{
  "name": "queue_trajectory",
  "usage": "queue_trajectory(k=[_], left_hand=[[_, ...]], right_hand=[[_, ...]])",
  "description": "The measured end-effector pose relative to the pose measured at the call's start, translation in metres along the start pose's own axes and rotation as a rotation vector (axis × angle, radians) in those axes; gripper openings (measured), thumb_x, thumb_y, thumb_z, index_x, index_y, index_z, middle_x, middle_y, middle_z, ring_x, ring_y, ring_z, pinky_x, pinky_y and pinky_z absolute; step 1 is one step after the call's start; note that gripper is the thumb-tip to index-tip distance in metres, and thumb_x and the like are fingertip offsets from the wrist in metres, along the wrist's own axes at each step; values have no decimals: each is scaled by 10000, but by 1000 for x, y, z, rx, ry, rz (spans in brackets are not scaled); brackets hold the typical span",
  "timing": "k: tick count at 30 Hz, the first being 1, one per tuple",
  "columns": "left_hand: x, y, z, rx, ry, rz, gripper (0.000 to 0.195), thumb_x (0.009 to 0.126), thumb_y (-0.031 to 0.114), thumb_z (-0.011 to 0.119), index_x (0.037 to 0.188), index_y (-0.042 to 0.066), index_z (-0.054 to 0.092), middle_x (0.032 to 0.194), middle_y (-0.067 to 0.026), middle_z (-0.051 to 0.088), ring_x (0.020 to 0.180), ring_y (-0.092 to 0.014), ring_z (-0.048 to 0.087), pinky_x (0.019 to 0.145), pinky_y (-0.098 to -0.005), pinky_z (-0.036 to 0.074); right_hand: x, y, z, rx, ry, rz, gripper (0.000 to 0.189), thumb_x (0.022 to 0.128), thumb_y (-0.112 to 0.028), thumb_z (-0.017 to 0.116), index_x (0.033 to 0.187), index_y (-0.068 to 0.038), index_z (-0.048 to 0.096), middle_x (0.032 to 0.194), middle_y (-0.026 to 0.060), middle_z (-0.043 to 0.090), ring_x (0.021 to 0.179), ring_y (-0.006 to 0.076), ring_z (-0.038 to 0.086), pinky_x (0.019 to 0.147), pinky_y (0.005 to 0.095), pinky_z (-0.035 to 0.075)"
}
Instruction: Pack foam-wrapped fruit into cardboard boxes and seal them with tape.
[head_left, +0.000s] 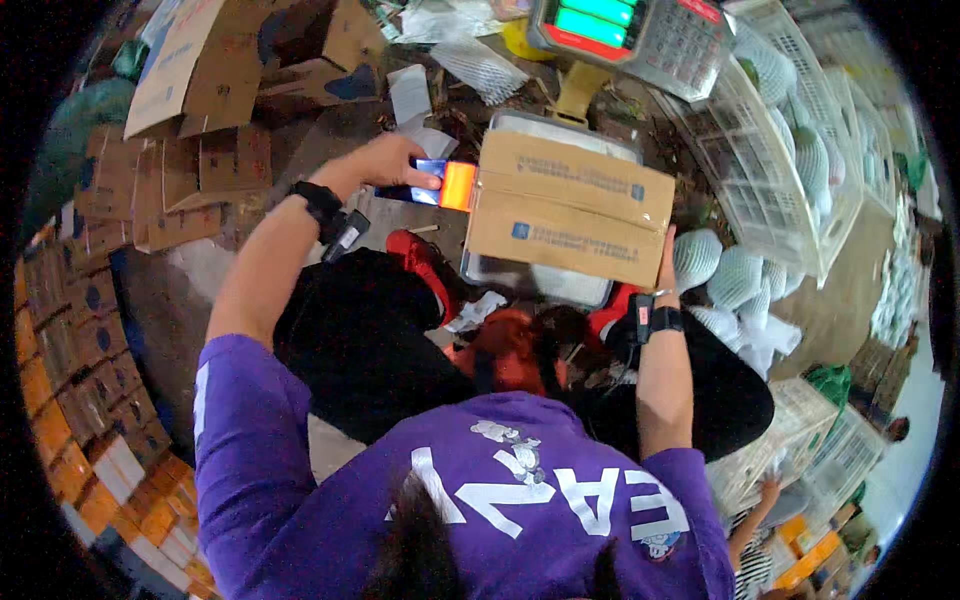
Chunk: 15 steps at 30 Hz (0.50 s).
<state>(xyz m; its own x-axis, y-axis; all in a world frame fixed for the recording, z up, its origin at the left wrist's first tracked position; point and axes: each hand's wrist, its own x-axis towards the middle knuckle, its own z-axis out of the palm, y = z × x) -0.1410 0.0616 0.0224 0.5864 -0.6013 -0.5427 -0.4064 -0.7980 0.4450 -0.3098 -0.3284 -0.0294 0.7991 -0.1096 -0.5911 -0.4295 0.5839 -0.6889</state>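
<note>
A cardboard box with its top flaps closed rests on the platform of a digital scale. My left hand holds a smartphone with a lit, partly orange screen; the phone's right end meets the box's left edge. At the box's right side, my right hand lies against the cardboard, its fingers largely hidden. The scale's display head, with green lit panels, stands beyond the box.
Open cardboard boxes stand at the upper left. White plastic crates with foam-netted fruit are on the right, and more netted fruit lies beside my right hand. Stacked cartons line the far left. Another person's arm shows at the lower right.
</note>
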Motion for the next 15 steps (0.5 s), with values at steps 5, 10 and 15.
queue_trajectory(k=[5, 10, 15], left_hand=[[39, -24, 62, -281, -43, -43, 791, 593, 667, 581, 919, -54, 598, 857, -240, 592, 803, -336, 578, 721, -388, 442], [66, -38, 86, -708, -126, -127, 765, 644, 655, 565, 1003, -20, 578, 920, -131, 601, 808, -228, 572, 717, -335, 450], [111, -33, 88, -1028, -450, -223, 633, 700, 662, 505, 946, 90, 614, 856, -16, 599, 677, -137, 544, 595, -280, 440]], right_hand=[[-5, 14, 23, -1206, 51, -240, 437, 845, -402, 414, 1099, -60, 509, 1076, 95, 540, 982, 236, 499, 791, 376, 397], [-26, 12, 32, -1632, 3, -236, 379, 816, -353, 458, 1091, -101, 523, 1109, 107, 515, 1034, 264, 459, 853, 419, 349], [-98, -12, 88, -2049, -426, -118, 339, 787, -304, 503, 1083, -142, 536, 1143, 119, 490, 1087, 292, 420, 915, 463, 302]])
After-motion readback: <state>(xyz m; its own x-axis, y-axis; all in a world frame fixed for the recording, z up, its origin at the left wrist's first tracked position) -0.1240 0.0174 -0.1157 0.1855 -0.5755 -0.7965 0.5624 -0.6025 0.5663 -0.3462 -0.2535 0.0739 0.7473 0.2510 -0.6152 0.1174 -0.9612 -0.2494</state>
